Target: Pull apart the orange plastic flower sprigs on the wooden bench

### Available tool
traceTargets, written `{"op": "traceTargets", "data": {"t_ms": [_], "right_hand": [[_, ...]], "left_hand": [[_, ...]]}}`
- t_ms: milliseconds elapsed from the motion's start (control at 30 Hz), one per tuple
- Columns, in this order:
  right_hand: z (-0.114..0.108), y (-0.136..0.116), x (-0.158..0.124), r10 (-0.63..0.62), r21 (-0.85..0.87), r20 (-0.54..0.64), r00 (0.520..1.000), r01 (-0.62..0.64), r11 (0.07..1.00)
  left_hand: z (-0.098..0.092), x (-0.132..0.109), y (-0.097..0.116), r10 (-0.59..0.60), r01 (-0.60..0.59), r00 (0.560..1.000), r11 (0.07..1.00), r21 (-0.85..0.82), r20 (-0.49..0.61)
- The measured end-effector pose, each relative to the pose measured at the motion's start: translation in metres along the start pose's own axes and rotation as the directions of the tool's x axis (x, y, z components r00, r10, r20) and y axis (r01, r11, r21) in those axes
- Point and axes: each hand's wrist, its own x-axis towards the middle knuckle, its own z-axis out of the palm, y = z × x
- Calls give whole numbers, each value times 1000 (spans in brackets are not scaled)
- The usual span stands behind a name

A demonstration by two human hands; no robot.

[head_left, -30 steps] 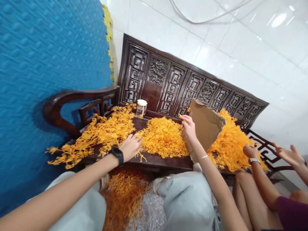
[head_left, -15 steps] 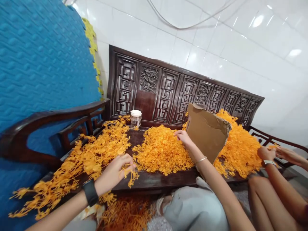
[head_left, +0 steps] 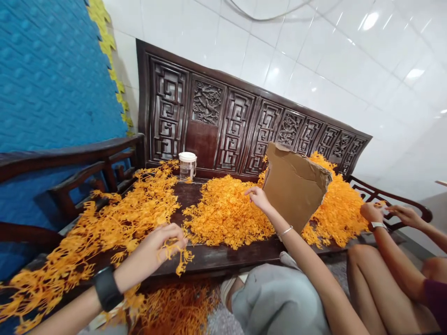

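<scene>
My left hand (head_left: 153, 249), a black watch on its wrist, is closed on a small orange plastic sprig (head_left: 176, 257) at the front edge of the dark wooden bench (head_left: 223, 253). A long heap of orange plastic branches (head_left: 115, 223) lies to its left. My right hand (head_left: 257, 197) reaches over the middle pile of small orange pieces (head_left: 226, 214), fingers loosely apart, holding nothing I can see. It is just left of a leaning piece of brown cardboard (head_left: 295, 186).
A clear jar with a white lid (head_left: 187, 165) stands at the bench back. Another orange pile (head_left: 340, 207) lies behind the cardboard. A second person's hands (head_left: 384, 214) work at the right. More orange stems (head_left: 178, 309) lie on the floor by my grey-clad knees.
My left hand has pulled back from the pile towards the bench's front edge with an orange sprig in it. My right hand has come off the cardboard and dropped over the middle pile.
</scene>
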Motion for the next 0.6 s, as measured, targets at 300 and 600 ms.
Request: {"op": "traceTargets", "data": {"t_ms": [300, 600], "right_hand": [[-1, -6, -4, -43, 11, -58, 997, 43, 999], [1, -9, -11, -19, 145, -74, 997, 29, 989]], "left_hand": [[1, -1, 1, 18, -18, 1000, 999, -47, 11], [1, -2, 2, 3, -3, 1000, 999, -39, 15]]}}
